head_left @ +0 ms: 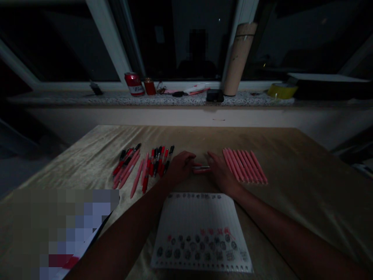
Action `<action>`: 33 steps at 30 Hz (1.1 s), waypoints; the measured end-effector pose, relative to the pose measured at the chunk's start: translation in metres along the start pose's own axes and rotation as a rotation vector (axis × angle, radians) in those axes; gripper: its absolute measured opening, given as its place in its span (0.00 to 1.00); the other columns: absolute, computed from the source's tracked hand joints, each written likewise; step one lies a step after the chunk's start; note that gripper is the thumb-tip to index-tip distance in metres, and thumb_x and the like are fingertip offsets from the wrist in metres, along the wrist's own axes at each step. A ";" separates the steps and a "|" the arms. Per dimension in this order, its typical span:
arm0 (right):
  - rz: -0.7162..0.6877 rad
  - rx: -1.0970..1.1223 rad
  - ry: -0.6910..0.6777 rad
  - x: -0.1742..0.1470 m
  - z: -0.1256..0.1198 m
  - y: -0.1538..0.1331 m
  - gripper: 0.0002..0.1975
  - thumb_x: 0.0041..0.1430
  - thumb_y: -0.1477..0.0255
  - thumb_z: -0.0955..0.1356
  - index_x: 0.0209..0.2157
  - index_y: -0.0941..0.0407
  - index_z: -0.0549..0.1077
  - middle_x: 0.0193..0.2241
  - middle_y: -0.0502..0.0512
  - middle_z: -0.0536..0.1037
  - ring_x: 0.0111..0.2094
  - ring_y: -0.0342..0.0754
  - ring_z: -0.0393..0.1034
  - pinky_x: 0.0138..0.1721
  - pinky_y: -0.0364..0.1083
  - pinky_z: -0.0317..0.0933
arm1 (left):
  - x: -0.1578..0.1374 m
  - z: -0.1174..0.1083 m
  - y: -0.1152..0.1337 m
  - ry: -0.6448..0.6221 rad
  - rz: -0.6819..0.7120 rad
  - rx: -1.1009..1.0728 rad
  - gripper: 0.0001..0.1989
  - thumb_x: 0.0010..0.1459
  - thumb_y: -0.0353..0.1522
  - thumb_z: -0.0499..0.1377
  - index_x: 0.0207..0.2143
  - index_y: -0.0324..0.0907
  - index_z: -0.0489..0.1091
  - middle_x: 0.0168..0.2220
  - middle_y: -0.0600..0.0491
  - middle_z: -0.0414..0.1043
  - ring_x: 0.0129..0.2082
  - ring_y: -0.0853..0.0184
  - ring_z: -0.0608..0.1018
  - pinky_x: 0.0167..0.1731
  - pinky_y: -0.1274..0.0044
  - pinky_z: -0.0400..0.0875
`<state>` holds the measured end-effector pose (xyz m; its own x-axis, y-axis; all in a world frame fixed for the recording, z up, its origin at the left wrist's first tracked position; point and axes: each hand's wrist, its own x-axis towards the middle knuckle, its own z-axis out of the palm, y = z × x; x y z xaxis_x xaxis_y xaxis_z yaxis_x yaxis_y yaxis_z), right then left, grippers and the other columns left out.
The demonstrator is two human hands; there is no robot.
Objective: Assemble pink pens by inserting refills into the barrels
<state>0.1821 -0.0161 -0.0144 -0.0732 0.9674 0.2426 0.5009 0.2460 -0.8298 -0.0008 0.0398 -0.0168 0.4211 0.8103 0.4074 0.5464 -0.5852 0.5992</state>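
Note:
In the dim head view, my left hand and my right hand face each other above the notepad's top edge. A pink pen lies level between them, its ends at the fingers of both hands. Along its upper side runs a thin pale strip that I cannot make out. The left fingers are curled in at one end; the right thumb and fingers close on the other, partly hidden. Right of my right hand, several pink pens lie side by side in a slanted row. A lined spiral notepad with black and red marks lies below.
Left of my left hand are loose piles of red and black pens and pink pens. On the windowsill behind stand a red can, a tall tan cylinder and yellow tape. A blurred patch covers the lower left.

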 end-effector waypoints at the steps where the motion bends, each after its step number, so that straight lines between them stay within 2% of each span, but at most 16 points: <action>1: 0.040 0.057 -0.001 0.002 0.000 0.001 0.28 0.64 0.56 0.53 0.57 0.58 0.59 0.58 0.63 0.61 0.59 0.51 0.53 0.60 0.55 0.45 | 0.000 0.000 0.000 -0.006 -0.001 -0.035 0.09 0.58 0.30 0.51 0.38 0.38 0.68 0.37 0.49 0.72 0.38 0.66 0.75 0.41 0.72 0.69; 5: 0.158 0.299 0.034 0.008 0.003 0.007 0.31 0.61 0.51 0.54 0.57 0.55 0.62 0.58 0.59 0.61 0.60 0.51 0.52 0.61 0.54 0.42 | -0.002 0.002 0.000 -0.042 -0.021 -0.199 0.09 0.58 0.30 0.50 0.39 0.39 0.67 0.39 0.49 0.71 0.36 0.67 0.77 0.39 0.73 0.70; 9: 0.195 0.626 0.074 0.013 0.010 0.017 0.31 0.57 0.48 0.57 0.54 0.53 0.64 0.58 0.57 0.63 0.60 0.52 0.52 0.60 0.55 0.43 | -0.003 0.005 0.000 -0.084 -0.060 -0.330 0.09 0.58 0.29 0.50 0.40 0.40 0.66 0.41 0.48 0.71 0.36 0.67 0.78 0.38 0.73 0.71; 13: 0.291 0.898 0.122 0.012 0.015 0.016 0.26 0.54 0.48 0.61 0.47 0.50 0.70 0.54 0.54 0.68 0.58 0.51 0.56 0.59 0.55 0.45 | -0.003 0.006 0.000 -0.085 -0.090 -0.387 0.09 0.55 0.29 0.53 0.40 0.40 0.67 0.41 0.48 0.72 0.38 0.65 0.78 0.39 0.72 0.71; 16: 0.368 1.023 0.145 0.011 0.014 0.006 0.21 0.52 0.50 0.64 0.40 0.51 0.72 0.47 0.53 0.74 0.54 0.51 0.62 0.58 0.54 0.49 | -0.003 0.006 0.000 -0.067 -0.159 -0.478 0.08 0.54 0.30 0.55 0.38 0.40 0.68 0.40 0.49 0.73 0.37 0.64 0.78 0.39 0.72 0.71; 20: 0.404 1.109 0.241 0.011 0.006 -0.002 0.20 0.52 0.51 0.64 0.36 0.53 0.73 0.39 0.54 0.76 0.47 0.50 0.68 0.54 0.52 0.55 | 0.003 0.006 -0.006 0.064 -0.324 -0.762 0.12 0.54 0.37 0.56 0.37 0.38 0.69 0.36 0.48 0.74 0.33 0.64 0.78 0.35 0.73 0.71; 23: 0.390 1.229 0.273 0.013 -0.003 -0.001 0.20 0.54 0.53 0.62 0.36 0.54 0.72 0.36 0.55 0.77 0.45 0.50 0.69 0.52 0.50 0.57 | 0.009 0.003 -0.010 0.234 -0.400 -0.951 0.16 0.56 0.40 0.53 0.36 0.36 0.70 0.36 0.45 0.75 0.36 0.64 0.77 0.37 0.74 0.70; 25: 0.386 1.296 0.296 0.014 -0.008 0.002 0.21 0.54 0.52 0.61 0.36 0.54 0.72 0.36 0.55 0.77 0.44 0.50 0.70 0.51 0.50 0.58 | 0.011 -0.002 -0.011 0.299 -0.444 -1.092 0.17 0.58 0.40 0.49 0.38 0.35 0.69 0.38 0.44 0.74 0.37 0.65 0.77 0.36 0.75 0.70; 28: 0.375 1.351 0.303 0.014 -0.012 0.004 0.24 0.54 0.50 0.59 0.36 0.54 0.72 0.36 0.57 0.77 0.45 0.51 0.69 0.51 0.52 0.58 | 0.012 -0.009 -0.009 0.333 -0.495 -1.253 0.19 0.60 0.40 0.46 0.40 0.35 0.68 0.39 0.43 0.74 0.37 0.65 0.77 0.35 0.75 0.70; 33: 0.335 1.382 0.280 0.012 -0.013 0.002 0.25 0.53 0.49 0.60 0.37 0.55 0.72 0.38 0.58 0.77 0.45 0.52 0.69 0.51 0.53 0.58 | 0.011 -0.014 -0.005 0.342 -0.534 -1.315 0.19 0.61 0.40 0.46 0.38 0.34 0.69 0.38 0.43 0.74 0.36 0.65 0.77 0.35 0.75 0.71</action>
<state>0.1937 -0.0049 -0.0068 0.1269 0.9866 -0.1026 -0.7681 0.0323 -0.6395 -0.0083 0.0521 -0.0055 0.0933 0.9951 -0.0330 -0.5423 0.0786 0.8365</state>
